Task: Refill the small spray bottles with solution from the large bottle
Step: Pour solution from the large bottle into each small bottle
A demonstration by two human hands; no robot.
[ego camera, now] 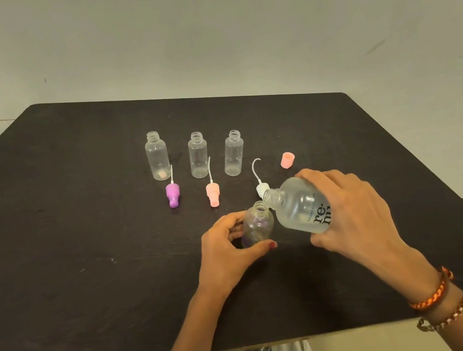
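My right hand (350, 210) grips the large frosted bottle (298, 210), tilted so its open neck points left and down over a small clear bottle (258, 223). My left hand (227, 247) holds that small bottle upright on the dark table (79, 233), fingers curled round its side. Three more small clear bottles stand uncapped in a row behind: left (157, 156), middle (198, 154), right (233, 153). In front of them lie a purple spray head (173, 193), a pink spray head (213, 194) and a white spray head (260, 182), the last partly hidden by the large bottle.
A peach-coloured cap (288, 160) lies on the table to the right of the row. The table's near edge runs just above my lap, and its right edge slopes down toward the lower right. A pale wall rises behind.
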